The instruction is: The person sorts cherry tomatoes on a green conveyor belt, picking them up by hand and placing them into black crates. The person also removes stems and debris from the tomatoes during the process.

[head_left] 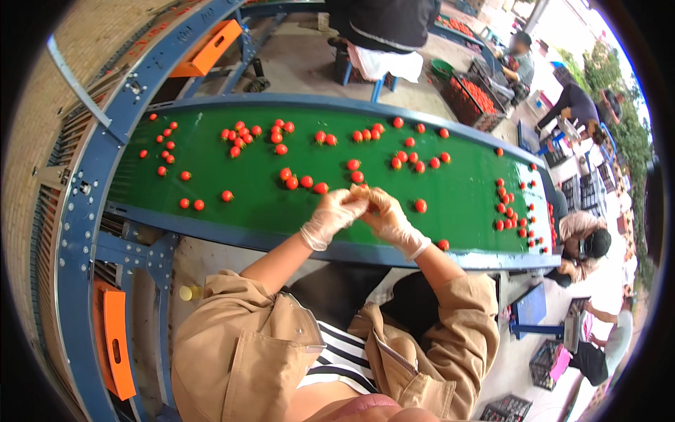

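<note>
Both hands, in thin translucent gloves, meet above a green conveyor belt [253,190] that carries many small red cherry tomatoes. My left hand [335,213] comes in from the left, its fingertips pinched close to those of my right hand [390,216]. Red shows between and under the fingers of my right hand, which seems to be closed on a tomato. Whether my left hand also grips something is hidden. Just beyond the fingertips lies a tomato [357,176]; another [320,188] is left of them, and one more [420,205] lies to the right.
Blue metal rails [179,224] edge the belt. At the left stands a blue machine frame with orange chutes [117,343]. A person in dark clothing [390,24] is across the belt. Further right are crates of tomatoes [474,97] and several people, one [585,237] near the belt's right end.
</note>
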A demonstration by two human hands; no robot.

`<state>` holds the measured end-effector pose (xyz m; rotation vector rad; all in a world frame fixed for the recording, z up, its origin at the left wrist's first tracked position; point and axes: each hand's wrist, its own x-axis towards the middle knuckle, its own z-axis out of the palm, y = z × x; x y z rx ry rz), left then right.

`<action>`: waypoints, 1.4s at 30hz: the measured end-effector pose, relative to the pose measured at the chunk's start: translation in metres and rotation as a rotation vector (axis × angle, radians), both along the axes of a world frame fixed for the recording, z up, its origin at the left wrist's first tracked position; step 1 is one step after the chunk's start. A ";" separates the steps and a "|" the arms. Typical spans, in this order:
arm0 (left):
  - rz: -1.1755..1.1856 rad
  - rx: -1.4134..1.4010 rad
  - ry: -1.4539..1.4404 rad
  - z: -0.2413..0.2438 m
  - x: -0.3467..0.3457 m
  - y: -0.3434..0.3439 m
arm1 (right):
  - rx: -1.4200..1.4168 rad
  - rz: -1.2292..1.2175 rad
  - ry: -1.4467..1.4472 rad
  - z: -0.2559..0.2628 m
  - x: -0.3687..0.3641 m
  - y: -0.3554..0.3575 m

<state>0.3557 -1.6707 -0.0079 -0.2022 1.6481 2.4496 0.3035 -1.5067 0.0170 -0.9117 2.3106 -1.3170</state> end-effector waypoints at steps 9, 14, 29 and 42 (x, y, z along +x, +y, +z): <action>0.009 0.365 -0.092 0.012 0.019 -0.042 | -0.495 -0.037 -0.654 0.022 0.021 -0.031; -0.034 0.361 -0.042 0.014 0.019 -0.053 | -0.652 0.085 -0.714 0.018 0.018 -0.036; -0.073 0.097 -0.021 -0.052 0.049 -0.093 | 0.144 -0.045 -0.145 0.068 -0.001 0.027; 0.025 0.038 0.148 -0.078 0.069 -0.121 | 0.624 -0.424 0.249 0.082 0.050 0.115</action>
